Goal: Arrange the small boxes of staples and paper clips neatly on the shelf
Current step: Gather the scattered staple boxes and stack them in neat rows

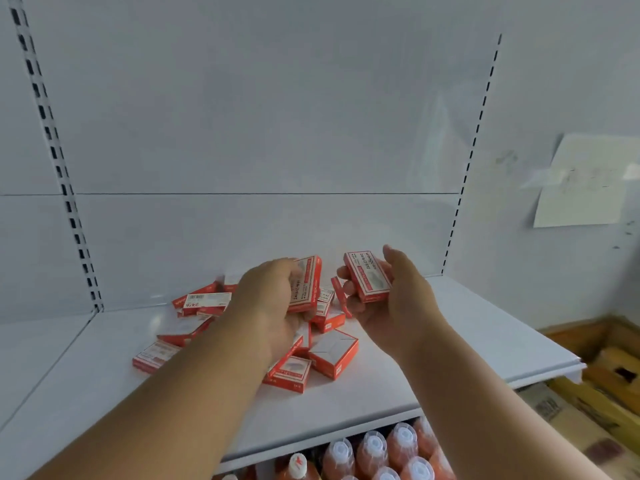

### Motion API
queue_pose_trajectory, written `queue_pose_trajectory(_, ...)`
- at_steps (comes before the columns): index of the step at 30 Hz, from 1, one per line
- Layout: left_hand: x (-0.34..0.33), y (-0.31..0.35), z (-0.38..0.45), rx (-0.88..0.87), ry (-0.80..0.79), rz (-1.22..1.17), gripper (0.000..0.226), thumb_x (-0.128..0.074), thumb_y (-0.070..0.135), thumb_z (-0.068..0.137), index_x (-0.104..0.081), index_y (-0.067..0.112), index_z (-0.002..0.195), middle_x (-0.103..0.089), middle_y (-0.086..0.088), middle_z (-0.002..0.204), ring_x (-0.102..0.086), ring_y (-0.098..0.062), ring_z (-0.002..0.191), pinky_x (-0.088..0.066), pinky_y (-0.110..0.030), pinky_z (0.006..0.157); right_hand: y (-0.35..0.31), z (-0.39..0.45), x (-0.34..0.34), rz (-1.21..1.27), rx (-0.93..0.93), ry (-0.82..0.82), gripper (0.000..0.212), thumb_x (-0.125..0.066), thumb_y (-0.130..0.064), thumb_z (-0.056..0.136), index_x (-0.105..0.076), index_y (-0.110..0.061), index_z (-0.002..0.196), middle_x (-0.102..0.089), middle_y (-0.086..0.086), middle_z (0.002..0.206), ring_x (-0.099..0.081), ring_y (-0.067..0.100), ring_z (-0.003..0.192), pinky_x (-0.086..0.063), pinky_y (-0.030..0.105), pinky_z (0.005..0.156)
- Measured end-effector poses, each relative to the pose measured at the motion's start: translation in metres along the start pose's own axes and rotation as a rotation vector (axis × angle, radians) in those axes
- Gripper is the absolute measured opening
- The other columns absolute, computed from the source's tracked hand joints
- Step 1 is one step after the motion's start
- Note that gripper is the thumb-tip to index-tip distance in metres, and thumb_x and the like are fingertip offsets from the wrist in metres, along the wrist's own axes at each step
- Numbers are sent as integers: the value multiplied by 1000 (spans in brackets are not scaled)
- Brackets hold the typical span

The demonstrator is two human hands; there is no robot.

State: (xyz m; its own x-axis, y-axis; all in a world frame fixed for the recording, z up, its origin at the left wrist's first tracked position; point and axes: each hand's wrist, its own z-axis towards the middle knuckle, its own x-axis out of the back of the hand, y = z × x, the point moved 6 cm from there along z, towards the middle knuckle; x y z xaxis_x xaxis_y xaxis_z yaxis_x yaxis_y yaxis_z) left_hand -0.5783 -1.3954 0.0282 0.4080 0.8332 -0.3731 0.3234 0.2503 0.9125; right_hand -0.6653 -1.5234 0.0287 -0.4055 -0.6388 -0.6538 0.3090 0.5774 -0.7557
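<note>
Big white shelf [467,337] with a messy pile of small red boxes [242,327] in the middle. Left hand [273,306] over the pile, fingers curled round one red box [306,284]. Right hand [388,303] just beside, fingers curled round another red box [367,277], lifted above the pile.

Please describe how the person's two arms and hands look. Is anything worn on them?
Both forearms are bare right down to the frame edge; no sleeve shows. The left hand and right hand wear no glove. No ring, watch or bracelet is visible.
</note>
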Motion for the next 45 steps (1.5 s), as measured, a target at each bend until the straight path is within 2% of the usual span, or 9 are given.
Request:
queue_pose_trajectory(8, -92, -31, 7, -123, -163, 176, 41, -52, -2, 93, -60, 28, 119, -69, -10, 110, -67, -32, 100, -58, -52, 82, -63, 3, 74, -254, 143, 132, 26, -48, -18, 91, -64, -1, 102, -67, 16, 74, -58, 24, 55, -46, 30, 48)
queue_pose_trajectory(12, -143, -54, 21, -170, -171, 306, 38, -63, -2, 90, -61, 30, 111, -72, -6, 101, -71, -26, 92, -61, -29, 65, -109, 18, 131, -564, 228, 202, 26, -47, -20, 98, -67, -6, 87, -61, 5, 59, -49, 17, 49, -38, 27, 44)
queue_pose_trajectory(15, -185, -76, 35, -220, -143, 421, 38, -67, -3, 86, -63, 29, 106, -73, -5, 98, -72, -25, 89, -61, -41, 80, -139, 37, 170, -761, 229, 170, 28, -48, -19, 100, -68, -4, 89, -63, 7, 64, -53, 17, 52, -41, 29, 46)
queue_pose_trajectory(22, -251, -118, 100, -145, 37, 620, 32, -69, -7, 79, -69, 19, 98, -74, -8, 92, -73, -25, 81, -61, -45, 76, -181, 111, 240, -1076, -15, 131, 12, -56, -8, 93, -67, -7, 92, -73, 14, 80, -73, 25, 62, -59, 31, 55)
queue_pose_trajectory(25, -261, -121, 120, -189, 133, 738, 28, -66, -10, 74, -69, 18, 75, -73, -9, 85, -72, -30, 81, -61, -48, 75, -180, 140, 247, -1184, -39, 118, 6, -61, -10, 89, -66, -6, 87, -73, 15, 73, -72, 27, 58, -62, 42, 64)
queue_pose_trajectory(28, -266, -120, 133, -237, 203, 996, 19, -60, -4, 73, -72, 10, 77, -72, -12, 86, -70, -34, 85, -60, -44, 75, -171, 161, 244, -1323, -17, 107, 15, -60, -14, 85, -67, -1, 91, -74, 15, 73, -73, 30, 62, -60, 46, 74)
queue_pose_trajectory(33, -261, -120, 143, -195, 291, 1390, 5, -62, 13, 79, -65, 9, 80, -68, -12, 89, -66, -31, 86, -39, -26, 57, -161, 177, 236, -1671, 93, 68, 25, -58, -26, 86, -52, -12, 66, -66, 9, 65, -56, 21, 51, -38, 21, 43)
queue_pose_trajectory(38, -264, -121, 151, -222, 327, 1456, 19, -63, 15, 82, -74, 12, 97, -71, -9, 101, -66, -29, 96, -51, -29, 75, -164, 180, 235, -1939, 128, 54, 27, -62, -22, 84, -44, -16, 65, -49, 1, 64, -43, 15, 52, -27, 23, 43)
queue_pose_trajectory(45, -248, -110, 135, -385, 334, 1419, 25, -66, 21, 86, -65, 21, 111, -65, -2, 114, -60, -24, 105, -48, -30, 86, -164, 164, 217, -1969, 210, 50, 29, -55, -25, 90, -38, -18, 68, -46, 0, 71, -43, 16, 59, -30, 26, 49)
